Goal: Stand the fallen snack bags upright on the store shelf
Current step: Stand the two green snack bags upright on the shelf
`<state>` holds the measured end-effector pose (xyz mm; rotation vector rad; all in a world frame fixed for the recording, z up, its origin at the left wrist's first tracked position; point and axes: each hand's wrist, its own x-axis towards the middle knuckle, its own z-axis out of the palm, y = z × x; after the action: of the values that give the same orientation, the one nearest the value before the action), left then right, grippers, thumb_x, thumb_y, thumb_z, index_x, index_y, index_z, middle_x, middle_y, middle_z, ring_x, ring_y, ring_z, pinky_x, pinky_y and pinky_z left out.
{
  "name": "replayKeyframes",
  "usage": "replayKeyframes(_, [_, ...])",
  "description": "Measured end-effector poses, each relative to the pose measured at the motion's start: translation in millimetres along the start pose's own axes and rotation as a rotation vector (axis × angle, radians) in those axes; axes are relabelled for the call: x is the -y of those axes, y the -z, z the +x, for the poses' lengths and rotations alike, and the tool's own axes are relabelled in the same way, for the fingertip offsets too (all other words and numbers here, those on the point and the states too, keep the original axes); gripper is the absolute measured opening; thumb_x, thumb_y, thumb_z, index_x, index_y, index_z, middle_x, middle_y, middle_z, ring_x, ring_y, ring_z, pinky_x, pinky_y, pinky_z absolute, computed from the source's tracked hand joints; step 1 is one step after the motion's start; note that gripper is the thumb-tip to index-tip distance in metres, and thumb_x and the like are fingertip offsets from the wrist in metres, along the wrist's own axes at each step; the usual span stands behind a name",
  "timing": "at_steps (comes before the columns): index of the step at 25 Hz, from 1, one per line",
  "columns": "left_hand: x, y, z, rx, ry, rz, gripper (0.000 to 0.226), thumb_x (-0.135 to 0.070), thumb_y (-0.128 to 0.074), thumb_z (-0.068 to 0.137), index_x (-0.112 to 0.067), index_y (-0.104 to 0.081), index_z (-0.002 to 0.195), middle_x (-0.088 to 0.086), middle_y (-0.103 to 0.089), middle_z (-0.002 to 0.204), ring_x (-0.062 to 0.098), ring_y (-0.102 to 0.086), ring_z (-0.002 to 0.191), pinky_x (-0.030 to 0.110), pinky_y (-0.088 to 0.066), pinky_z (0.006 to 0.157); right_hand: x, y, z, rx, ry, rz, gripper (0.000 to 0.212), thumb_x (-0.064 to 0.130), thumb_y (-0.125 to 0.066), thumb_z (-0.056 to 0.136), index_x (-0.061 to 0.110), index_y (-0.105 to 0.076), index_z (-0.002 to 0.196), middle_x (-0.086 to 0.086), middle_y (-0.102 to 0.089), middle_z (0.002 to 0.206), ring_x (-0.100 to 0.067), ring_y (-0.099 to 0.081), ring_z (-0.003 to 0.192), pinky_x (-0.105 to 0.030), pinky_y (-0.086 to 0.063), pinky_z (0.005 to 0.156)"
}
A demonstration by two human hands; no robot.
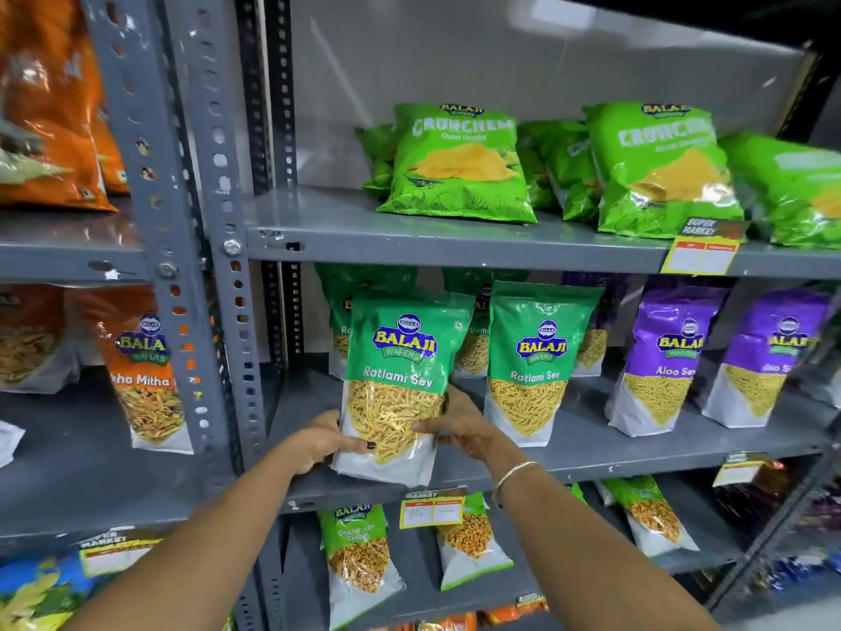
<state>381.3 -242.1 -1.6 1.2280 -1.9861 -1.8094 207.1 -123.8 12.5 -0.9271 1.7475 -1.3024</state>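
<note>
Just beside held Ratlami Sev bag [400, 380] — second bag [534, 357], upright.

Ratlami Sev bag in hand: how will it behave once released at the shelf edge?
Ratlami Sev bag, held by left hand and right hand:
Probably floppy: thin film pouch.
Likely bottom-heavy: sev fills its lower half.
May tip forward: base overhangs the shelf edge.
</note>
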Motion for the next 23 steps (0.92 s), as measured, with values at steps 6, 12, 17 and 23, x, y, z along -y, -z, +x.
replayKeyframes(6, [-8, -17, -1, -0.129, -0.144, -0.002, 0.062, 0.007, -0.074, 0.068, 0.003, -0.050, 0.125, 0.019, -0.059, 0.129, 0.026, -0.057, 0.110, 0.029, -0.044, 0.090, 5, 11, 8, -0.122, 0.040, -0.096, 0.056, -0.002, -0.081, 0.061, 0.014, -0.058, 0.110, -0.015, -0.067, 0.114, -0.029, -0.064, 0.102, -0.047, -0.057, 0.083])
replayKeyframes(12, [-2, -27, 19, -0.271, -0.150, 0.015, 0.066, -0.001, -0.078, 0.066, -0.003, -0.048, 0.125, 0.016, -0.059, 0.130, 0.030, -0.055, 0.117, 0.033, -0.045, 0.095, -4, 14, 30, -0.118, 0.057, -0.016, 0.062, -0.013, -0.077, 0.058, 0.012, -0.054, 0.110, -0.016, -0.065, 0.115, -0.033, -0.059, 0.113, -0.048, -0.048, 0.099])
replayKeyframes(17, [11, -35, 41, -0.391, -0.171, -0.025, 0.055, 0.002, -0.077, 0.063, -0.013, -0.051, 0.109, 0.016, -0.062, 0.122, 0.030, -0.058, 0.113, 0.035, -0.047, 0.090, -13, 7, 45, -0.181, 0.099, -0.086, 0.060, -0.017, -0.072, 0.061, -0.002, -0.055, 0.117, -0.011, -0.063, 0.108, -0.017, -0.056, 0.101, -0.026, -0.044, 0.082])
replayKeyframes(23, [31, -44, 46, -0.423, -0.163, -0.007, 0.068, 0.000, -0.079, 0.064, -0.002, -0.049, 0.125, 0.016, -0.062, 0.124, 0.030, -0.056, 0.117, 0.026, -0.042, 0.084, -34, 2, 52, -0.156, 0.052, -0.080, 0.069, -0.015, -0.073, 0.060, 0.000, -0.050, 0.124, -0.019, -0.062, 0.123, -0.027, -0.058, 0.109, -0.041, -0.047, 0.099])
